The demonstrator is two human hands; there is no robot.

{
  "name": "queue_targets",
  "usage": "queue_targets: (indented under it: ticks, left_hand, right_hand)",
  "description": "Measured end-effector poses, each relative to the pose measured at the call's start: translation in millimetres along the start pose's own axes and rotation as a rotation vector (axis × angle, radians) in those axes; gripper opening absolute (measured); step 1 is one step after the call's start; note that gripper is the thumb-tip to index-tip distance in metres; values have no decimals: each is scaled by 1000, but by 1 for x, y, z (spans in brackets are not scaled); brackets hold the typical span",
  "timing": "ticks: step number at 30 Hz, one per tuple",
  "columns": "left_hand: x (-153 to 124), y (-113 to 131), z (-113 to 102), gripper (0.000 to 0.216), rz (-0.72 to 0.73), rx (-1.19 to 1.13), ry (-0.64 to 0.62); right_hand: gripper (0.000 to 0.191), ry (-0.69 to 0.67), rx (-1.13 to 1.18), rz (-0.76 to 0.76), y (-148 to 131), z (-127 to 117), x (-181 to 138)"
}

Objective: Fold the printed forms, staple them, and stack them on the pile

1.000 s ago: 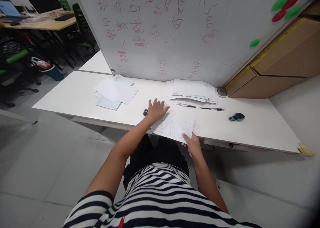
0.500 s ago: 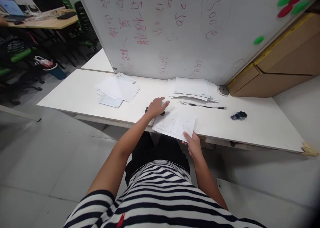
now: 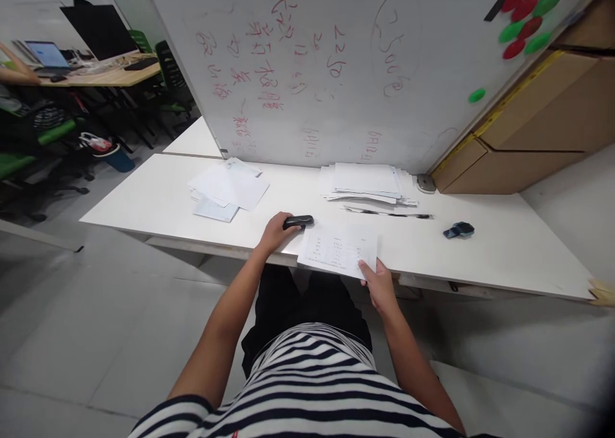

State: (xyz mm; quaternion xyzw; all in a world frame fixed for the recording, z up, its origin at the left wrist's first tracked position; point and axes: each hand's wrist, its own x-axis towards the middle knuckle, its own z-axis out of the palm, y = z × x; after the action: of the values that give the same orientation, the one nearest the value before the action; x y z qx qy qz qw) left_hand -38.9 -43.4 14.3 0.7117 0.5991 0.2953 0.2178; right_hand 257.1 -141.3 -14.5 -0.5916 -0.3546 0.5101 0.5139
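Note:
My left hand [image 3: 277,233] is closed around the rear end of a black stapler [image 3: 298,221] at the front of the white table. Just to the right, my right hand [image 3: 379,284] pinches the lower right corner of a printed sheet of paper [image 3: 336,249], thumb on top. The sheet lies partly over the table's front edge, its upper left corner close to the stapler's front end. Whether it is one sheet or several, I cannot tell.
A stack of papers [image 3: 366,180] stands against the whiteboard [image 3: 307,73], with a thin black-and-white strip [image 3: 387,213] before it. Loose papers [image 3: 230,185] lie left, a dark wristwatch-like object [image 3: 459,230] right. Cardboard boxes [image 3: 523,118] rise behind. A person's arm [image 3: 19,73] shows far left.
My left hand has moved from above the stapler to its left end and closed on it. The right hand still holds the sheet. The camera view has shifted slightly.

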Motion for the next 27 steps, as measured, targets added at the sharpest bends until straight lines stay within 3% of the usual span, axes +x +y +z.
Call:
queue_targets:
  ticks: [3, 8, 18, 27]
  left_hand:
    - [-1, -2, -1, 31, -66, -74, 84]
    - [-1, -2, -3, 32, -88, -68, 81]
    - [-1, 4, -2, 27, -44, 6, 18]
    - [-1, 5, -2, 27, -60, 4, 4]
  right_hand:
    - [43, 5, 0, -4, -3, -14, -6]
    - [43, 9, 43, -67, -11, -29, -13]
    - [41, 40, -94, -75, -4, -22, -9]
    - [39, 45, -54, -44, 2, -21, -10]
